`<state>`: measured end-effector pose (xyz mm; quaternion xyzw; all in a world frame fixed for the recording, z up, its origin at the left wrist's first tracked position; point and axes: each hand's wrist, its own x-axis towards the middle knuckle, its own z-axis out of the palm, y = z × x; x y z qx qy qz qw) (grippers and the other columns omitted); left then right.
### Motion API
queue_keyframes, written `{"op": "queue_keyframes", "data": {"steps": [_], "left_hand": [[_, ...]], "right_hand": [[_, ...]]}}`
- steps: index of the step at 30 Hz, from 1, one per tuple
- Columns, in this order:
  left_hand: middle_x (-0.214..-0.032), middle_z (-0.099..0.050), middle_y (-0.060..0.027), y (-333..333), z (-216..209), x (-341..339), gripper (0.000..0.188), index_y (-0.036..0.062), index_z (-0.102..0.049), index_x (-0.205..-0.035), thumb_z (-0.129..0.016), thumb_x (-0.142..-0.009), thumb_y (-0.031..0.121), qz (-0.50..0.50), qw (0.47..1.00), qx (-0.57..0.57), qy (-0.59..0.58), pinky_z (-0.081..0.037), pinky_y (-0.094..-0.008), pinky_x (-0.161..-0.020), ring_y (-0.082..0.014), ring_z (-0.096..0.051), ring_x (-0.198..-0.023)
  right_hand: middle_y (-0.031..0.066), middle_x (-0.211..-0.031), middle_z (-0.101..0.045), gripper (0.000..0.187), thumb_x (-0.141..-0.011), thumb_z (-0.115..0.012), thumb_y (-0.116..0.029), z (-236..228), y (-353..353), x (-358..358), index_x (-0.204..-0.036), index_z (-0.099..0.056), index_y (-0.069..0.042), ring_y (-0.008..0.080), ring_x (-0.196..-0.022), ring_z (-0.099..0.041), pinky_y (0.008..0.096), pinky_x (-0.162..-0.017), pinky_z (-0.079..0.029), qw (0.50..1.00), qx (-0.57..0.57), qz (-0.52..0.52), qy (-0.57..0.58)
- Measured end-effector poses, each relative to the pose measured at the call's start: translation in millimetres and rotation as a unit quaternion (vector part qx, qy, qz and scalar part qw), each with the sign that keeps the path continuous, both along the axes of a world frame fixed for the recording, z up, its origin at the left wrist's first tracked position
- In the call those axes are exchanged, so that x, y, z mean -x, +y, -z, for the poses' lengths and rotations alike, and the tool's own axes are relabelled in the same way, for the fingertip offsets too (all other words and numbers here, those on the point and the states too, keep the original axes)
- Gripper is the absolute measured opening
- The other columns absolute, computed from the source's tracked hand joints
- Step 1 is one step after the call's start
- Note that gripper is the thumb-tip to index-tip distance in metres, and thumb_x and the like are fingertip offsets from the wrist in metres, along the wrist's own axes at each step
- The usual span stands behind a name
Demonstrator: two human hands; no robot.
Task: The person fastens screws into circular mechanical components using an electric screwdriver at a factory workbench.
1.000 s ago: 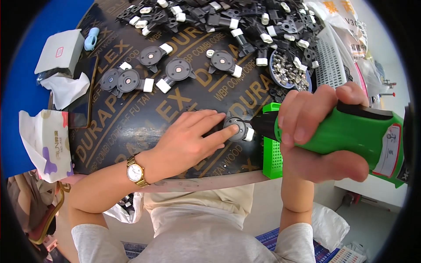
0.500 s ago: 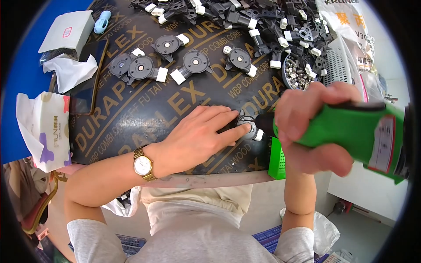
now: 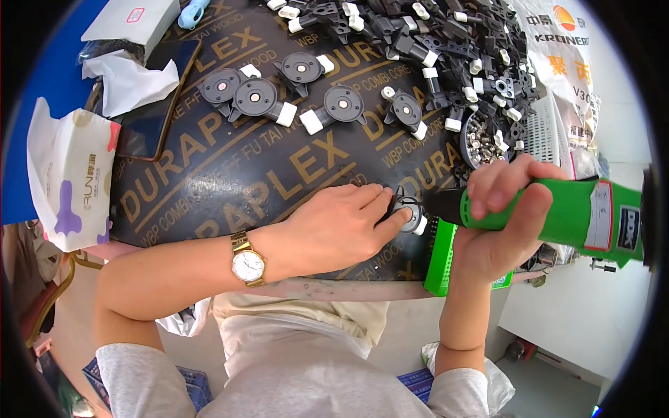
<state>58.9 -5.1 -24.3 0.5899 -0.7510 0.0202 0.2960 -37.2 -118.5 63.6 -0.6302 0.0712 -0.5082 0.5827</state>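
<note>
My left hand (image 3: 341, 226) lies over the near middle of the table, fingers closed on a small round dark plastic fitting (image 3: 415, 217) with a white end. The fingers hide part of the fitting. My right hand (image 3: 498, 233) is wrapped round a green electric screwdriver (image 3: 575, 205), held nearly level. Its black nose (image 3: 442, 204) points left at the fitting; whether the tip touches it I cannot tell. Several similar round fittings (image 3: 343, 104) with white ends lie farther back on the table.
A heap of black parts with white caps (image 3: 411, 45) covers the far right. Near it stand a bowl of small metal pieces (image 3: 483, 143) and a white basket (image 3: 547, 136). A green box (image 3: 440, 258) sits under my right wrist. Tissues (image 3: 77, 181) and a phone (image 3: 150, 129) are at left.
The whole view has shifted, moving the table items rightward. My right hand and the screwdriver, blurred before, now look sharper, with the tool's rear end higher. The left hand keeps its hold.
</note>
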Motion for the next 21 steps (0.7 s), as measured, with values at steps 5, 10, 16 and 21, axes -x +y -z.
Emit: {"op": "queue_keyframes", "data": {"steps": [5, 10, 16, 21], "left_hand": [[-0.105, -0.06, -0.0148, -1, -2, 6, 0.038, 0.0086, -0.059, -0.111, -0.062, -0.075, 0.021, -0.008, 0.999, 0.015, -0.042, -0.051, -0.0314, -0.074, -0.0251, -0.059, -0.096], [-0.105, -0.059, -0.0114, -2, -18, 0, 0.044, 0.0102, -0.058, -0.094, -0.067, -0.068, 0.045, -0.002, 0.998, -0.065, 0.012, -0.048, -0.0362, -0.076, -0.0254, -0.055, -0.103], [-0.113, -0.055, -0.0104, -6, -13, -3, 0.031, 0.0089, -0.056, -0.086, -0.072, -0.066, 0.027, -0.018, 0.999, -0.012, 0.027, -0.045, -0.0383, -0.083, -0.0279, -0.052, -0.107], [-0.125, -0.05, -0.0133, -8, -17, -5, 0.028, 0.0072, -0.059, -0.094, -0.069, -0.068, 0.01, 0.003, 0.999, -0.029, 0.017, -0.043, -0.0398, -0.087, -0.0303, -0.05, -0.11]], "right_hand": [[0.0036, -0.06, -0.043, 0.032, -0.086, -0.059, -0.018, -6, -6, 4, -0.106, -0.042, 0.002, 0.012, -0.045, -0.041, 0.0245, -0.042, -0.036, 0.996, 0.035, -0.028, 0.071], [-0.0005, -0.063, -0.042, 0.053, -0.089, -0.051, -0.047, -19, -25, 32, -0.116, -0.044, -0.002, 0.0082, -0.05, -0.037, 0.0239, -0.054, -0.032, 0.996, -0.008, -0.09, -0.018], [0.002, -0.059, -0.044, 0.057, -0.087, -0.054, -0.048, -14, -46, 101, -0.115, -0.042, 0.0, 0.0099, -0.042, -0.039, 0.0219, -0.041, -0.032, 0.992, 0.087, 0.064, 0.065], [0.0036, -0.057, -0.046, 0.06, -0.082, -0.063, -0.047, -1, -43, 116, -0.111, -0.042, 0.001, 0.0106, -0.04, -0.039, 0.0214, -0.039, -0.032, 0.99, 0.086, 0.082, 0.07]]}}
